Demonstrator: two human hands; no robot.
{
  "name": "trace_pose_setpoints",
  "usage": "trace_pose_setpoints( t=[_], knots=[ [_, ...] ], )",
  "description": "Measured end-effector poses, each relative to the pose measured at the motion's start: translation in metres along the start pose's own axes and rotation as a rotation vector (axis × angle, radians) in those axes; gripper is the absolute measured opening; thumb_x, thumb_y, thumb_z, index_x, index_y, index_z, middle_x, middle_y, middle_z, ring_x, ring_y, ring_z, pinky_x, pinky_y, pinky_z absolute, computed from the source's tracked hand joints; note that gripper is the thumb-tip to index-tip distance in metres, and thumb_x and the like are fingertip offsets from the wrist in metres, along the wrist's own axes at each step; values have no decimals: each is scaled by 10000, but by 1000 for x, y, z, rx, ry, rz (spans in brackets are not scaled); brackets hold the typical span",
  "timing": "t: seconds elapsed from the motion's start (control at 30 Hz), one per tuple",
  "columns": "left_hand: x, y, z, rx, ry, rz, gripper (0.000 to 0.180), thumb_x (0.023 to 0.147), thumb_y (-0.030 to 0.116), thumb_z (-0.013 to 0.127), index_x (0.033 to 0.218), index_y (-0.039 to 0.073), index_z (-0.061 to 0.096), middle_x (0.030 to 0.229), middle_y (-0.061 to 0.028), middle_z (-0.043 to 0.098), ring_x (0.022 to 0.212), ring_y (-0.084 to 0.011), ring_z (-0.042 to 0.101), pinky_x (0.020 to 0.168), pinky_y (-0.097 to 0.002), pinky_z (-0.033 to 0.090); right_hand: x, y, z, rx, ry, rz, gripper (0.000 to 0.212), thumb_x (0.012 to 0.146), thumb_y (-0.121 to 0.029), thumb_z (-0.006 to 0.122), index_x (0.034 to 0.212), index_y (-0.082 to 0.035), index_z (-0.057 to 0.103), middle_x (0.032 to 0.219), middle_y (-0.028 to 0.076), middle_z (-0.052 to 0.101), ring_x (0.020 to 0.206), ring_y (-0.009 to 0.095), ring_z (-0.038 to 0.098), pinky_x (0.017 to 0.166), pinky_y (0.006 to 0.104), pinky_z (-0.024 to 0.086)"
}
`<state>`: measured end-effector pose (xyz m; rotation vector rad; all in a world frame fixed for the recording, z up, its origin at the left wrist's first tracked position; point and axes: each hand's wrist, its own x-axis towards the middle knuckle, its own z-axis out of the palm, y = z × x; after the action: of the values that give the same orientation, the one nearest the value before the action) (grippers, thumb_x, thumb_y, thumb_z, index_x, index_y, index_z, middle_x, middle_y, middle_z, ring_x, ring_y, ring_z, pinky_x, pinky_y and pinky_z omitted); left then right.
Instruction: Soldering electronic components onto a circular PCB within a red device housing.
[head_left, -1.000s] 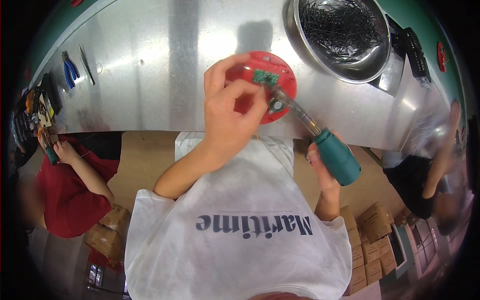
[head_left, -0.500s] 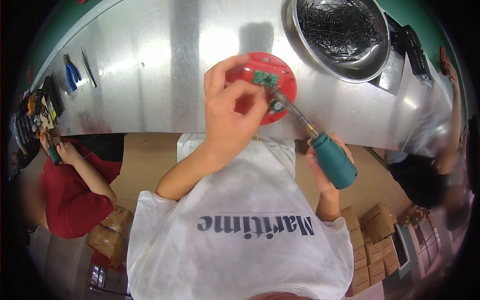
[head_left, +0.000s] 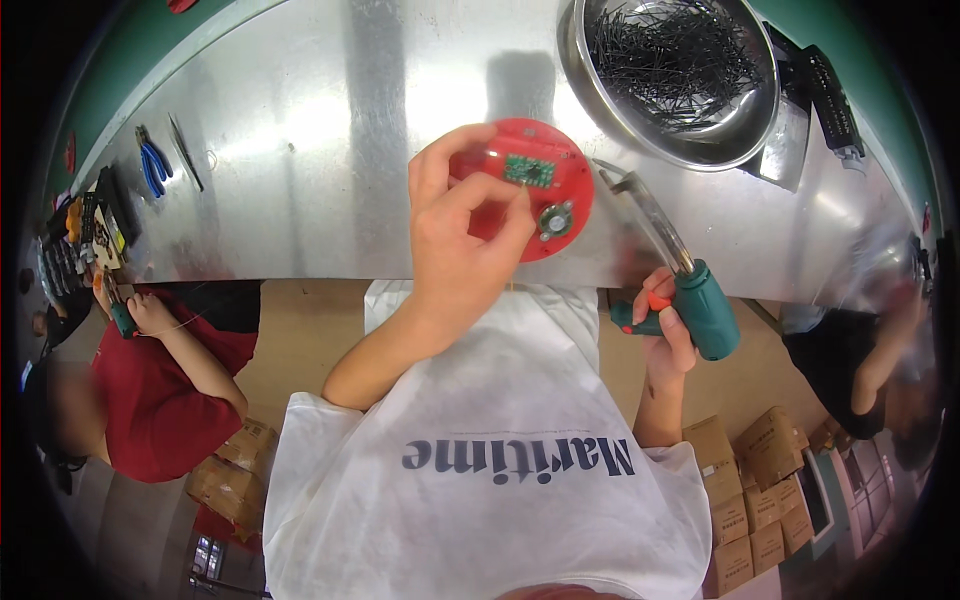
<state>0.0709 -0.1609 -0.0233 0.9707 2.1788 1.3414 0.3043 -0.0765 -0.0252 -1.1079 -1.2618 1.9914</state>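
Observation:
My left hand (head_left: 452, 220) grips a round red plastic housing (head_left: 578, 187) above the metal bench. Its thumb and forefinger meet beside a small green circuit board (head_left: 530, 171); whatever lies in that pinch is too small to make out. A round silvery component (head_left: 555, 221) sits lower on the housing. To the right, my right hand (head_left: 668, 325) is closed round the handle of a dark green soldering gun (head_left: 706, 312) with an orange-red trigger. Its long metal tip points up and left, apart from the housing's right edge.
A steel bowl (head_left: 748, 140) of short black wires (head_left: 670, 60) stands at the back right, by a black tool-like object (head_left: 832, 100). Blue-handled pliers (head_left: 153, 165) and tweezers (head_left: 186, 152) lie at the left. Co-workers sit on both sides; one wears a red shirt (head_left: 165, 390).
The soldering gun has moved right, off the circuit board, and swung more upright; its trigger now shows. My left hand keeps its hold on the red housing.

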Motion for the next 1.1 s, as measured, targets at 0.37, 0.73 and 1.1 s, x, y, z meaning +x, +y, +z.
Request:
trace_pose_setpoints(
  t=[0.37, 0.73, 1.1],
  knots=[
    [17, 9, -16, 175, -166, 74, 67, 750, 16, 677, 815, 21, 663, 1200, -127, 555, 1123, -263, 511, 934, -355, 428, 6, 6, -6, 160, 17, -33, 333, 767, -128, 555, 1040, 63, 534, 986, 213, 541, 591, 198, 540, 574, 291, 455],
    [82, 7, -57, 488, -630, 377, 446, 712, 157, 738, 1116, 37, 592, 1049, -144, 595, 944, -296, 573, 804, -376, 479, 4, 10, 2, 307, 111, -70, 250, 803, -133, 570, 986, 32, 530, 978, 180, 542, 620, 182, 544, 579, 269, 446],
    [285, -94, -133, 854, 719, 276, 709, 755, 466, 729, 1186, -64, 540, 1034, -217, 626, 928, -344, 617, 808, -413, 488, -3, 20, 0, 317, 136, -125, 243, 826, -165, 550, 976, 21, 510, 977, 156, 517, 601, 172, 521, 543, 268, 430]
  ],
)
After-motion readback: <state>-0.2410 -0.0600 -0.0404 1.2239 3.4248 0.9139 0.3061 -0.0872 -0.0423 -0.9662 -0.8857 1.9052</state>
